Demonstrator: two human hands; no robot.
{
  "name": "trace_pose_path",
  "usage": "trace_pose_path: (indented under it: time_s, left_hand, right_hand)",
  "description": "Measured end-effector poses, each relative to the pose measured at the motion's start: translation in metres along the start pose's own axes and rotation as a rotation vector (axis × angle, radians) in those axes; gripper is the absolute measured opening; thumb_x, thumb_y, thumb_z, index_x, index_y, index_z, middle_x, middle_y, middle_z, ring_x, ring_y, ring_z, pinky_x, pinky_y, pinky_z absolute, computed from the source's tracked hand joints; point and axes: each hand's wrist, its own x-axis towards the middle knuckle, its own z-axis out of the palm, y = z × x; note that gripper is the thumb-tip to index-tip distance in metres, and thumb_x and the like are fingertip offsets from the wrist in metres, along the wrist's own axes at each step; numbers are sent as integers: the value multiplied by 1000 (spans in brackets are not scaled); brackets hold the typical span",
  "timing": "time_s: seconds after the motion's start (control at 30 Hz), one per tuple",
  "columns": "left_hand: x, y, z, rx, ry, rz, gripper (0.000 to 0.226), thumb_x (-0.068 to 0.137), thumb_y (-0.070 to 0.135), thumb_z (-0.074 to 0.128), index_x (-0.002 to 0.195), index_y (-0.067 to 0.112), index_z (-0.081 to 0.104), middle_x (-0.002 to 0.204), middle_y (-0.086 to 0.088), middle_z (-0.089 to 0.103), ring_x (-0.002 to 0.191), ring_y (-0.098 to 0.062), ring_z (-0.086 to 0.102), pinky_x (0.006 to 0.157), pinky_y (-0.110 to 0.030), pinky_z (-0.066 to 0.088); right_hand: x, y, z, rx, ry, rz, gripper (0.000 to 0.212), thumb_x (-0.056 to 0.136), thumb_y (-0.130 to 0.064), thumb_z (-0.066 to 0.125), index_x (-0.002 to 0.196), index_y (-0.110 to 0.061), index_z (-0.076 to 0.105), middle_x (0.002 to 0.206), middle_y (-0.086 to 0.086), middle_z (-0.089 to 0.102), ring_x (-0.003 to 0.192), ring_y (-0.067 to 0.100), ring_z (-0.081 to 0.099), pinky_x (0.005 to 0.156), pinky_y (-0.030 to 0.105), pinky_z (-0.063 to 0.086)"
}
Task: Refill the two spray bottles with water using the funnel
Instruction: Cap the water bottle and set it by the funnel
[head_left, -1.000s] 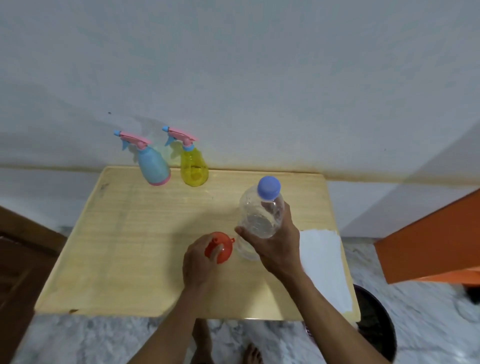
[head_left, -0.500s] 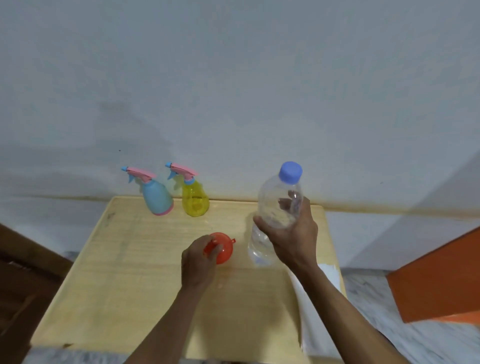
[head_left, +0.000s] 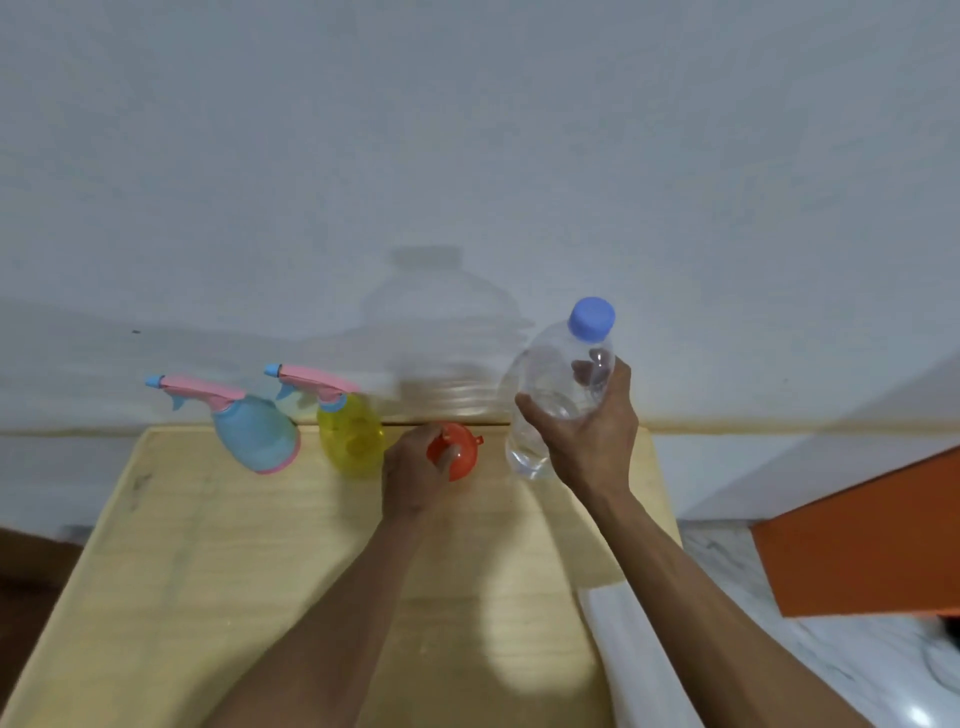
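Both forearms run off the bottom edge, and the white cloth (head_left: 639, 660) at the table's right side is partly covered by the right arm. The picture is a little soft, so the water level in the clear bottle (head_left: 556, 395) is hard to read; some water shows near its base. The left hand (head_left: 415, 478) covers part of the orange funnel (head_left: 457, 457), and whether the funnel touches the table (head_left: 208, 571) I cannot tell.

That left hand curls round the funnel, thumb across its rim, just right of the yellow sprayer (head_left: 350, 439). The funnel is bright orange with a small tab on its rim. The right hand (head_left: 587, 436) wraps the clear bottle at mid-body, fingers visible through the plastic, blue cap (head_left: 591, 318) on, bottle tilted slightly and lifted above the table's far right corner.

The blue sprayer (head_left: 257, 434) and the yellow one stand side by side at the far edge near the wall, both with pink trigger heads and blue nozzles pointing left. An orange panel (head_left: 857, 535) sits at right.
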Motion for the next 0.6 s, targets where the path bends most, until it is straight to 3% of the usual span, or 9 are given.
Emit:
trace_pose_path:
  time_s: [0.1,0.27,0.47,0.6]
  left_hand:
    - [10,-2,11,29,-22,12,28,76,18,80,103,12,74,101,-8,75,93,-28,69,79,-20,38]
    - [17,-6,23,37,-51,0,27,79,18,79,105,11,74,103,-9,74,96,-28,68,81,-20,38]
    - [22,-11,31,58,-85,3,31,79,17,79,107,6,74,107,-12,74,98,-30,68,90,-28,46]
    - [24,-10,33,46,-92,-20,32,79,15,79,109,5,73,109,-13,73,101,-29,67,91,-23,41]
  right_hand:
    - [8,10,7,-7,10,27,77,66,-29,93,129,-22,48,117,-8,62,100,8,59,75,-3,37]
    - [16,20,13,-13,19,43,79,65,-33,93,129,-25,48,115,-11,61,99,8,60,77,6,42]
    - [23,20,18,-26,25,29,77,64,-31,94,123,-33,44,114,-12,59,97,-9,56,74,0,40]
    - [24,23,18,-41,37,9,79,63,-33,94,127,-27,48,113,-14,57,98,-14,53,76,-1,38]
